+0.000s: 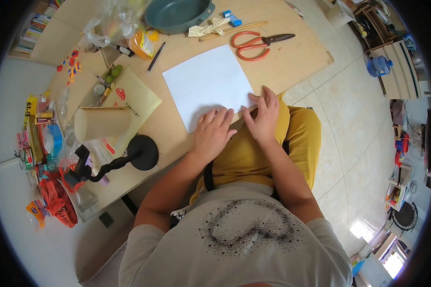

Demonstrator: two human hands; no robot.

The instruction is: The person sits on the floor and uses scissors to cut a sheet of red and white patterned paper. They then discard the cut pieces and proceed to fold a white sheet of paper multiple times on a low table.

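Observation:
A blank white sheet of paper (208,82) lies on the wooden table, close to its near edge. My left hand (214,131) rests palm down with its fingertips on the paper's near edge. At the paper's near right corner is my right hand (262,116), thumb and fingers apart, fingertips touching the corner; whether it pinches the sheet I cannot tell. Beyond the paper, scissors (264,43) with red handles lie with the blades pointing right. A black pen (156,56) lies to the paper's upper left.
Wooden chopsticks (237,30), a crumpled cloth strip (208,28), a small blue box (232,18) and a green pot (179,16) stand or lie farther back. At left are an orange bottle (142,45), a yellow paper bag (140,95), a cardboard tube (102,123) and a black stand (143,152).

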